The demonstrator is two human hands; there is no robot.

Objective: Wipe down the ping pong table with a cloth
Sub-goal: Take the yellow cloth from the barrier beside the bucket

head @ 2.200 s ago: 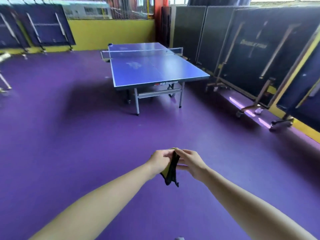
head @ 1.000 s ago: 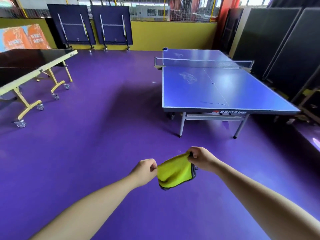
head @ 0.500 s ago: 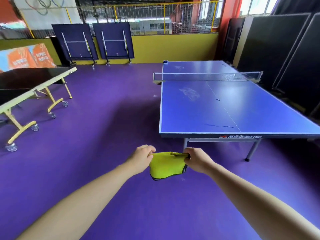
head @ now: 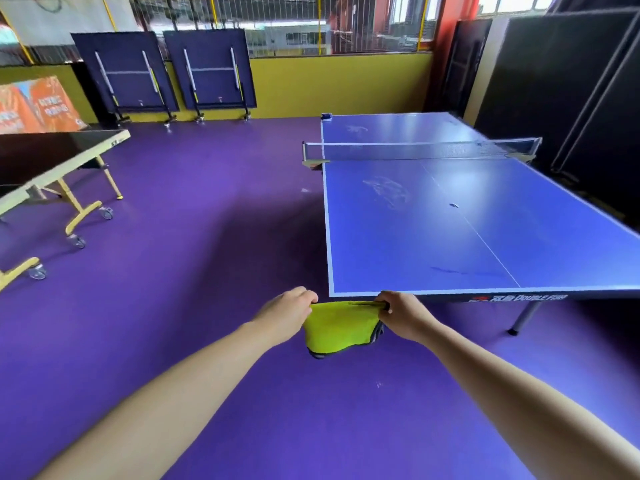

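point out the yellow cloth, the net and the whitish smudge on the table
yellow cloth [head: 337, 329]: head view, middle of its hanging face
net [head: 415, 151]: head view, middle of the mesh
whitish smudge [head: 388, 194]: head view, centre of the mark

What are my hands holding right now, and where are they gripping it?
A yellow cloth: left hand and right hand each pinch an end of its top edge.

The near half of the ping pong table lay open to my reach (only the net barred the far half).
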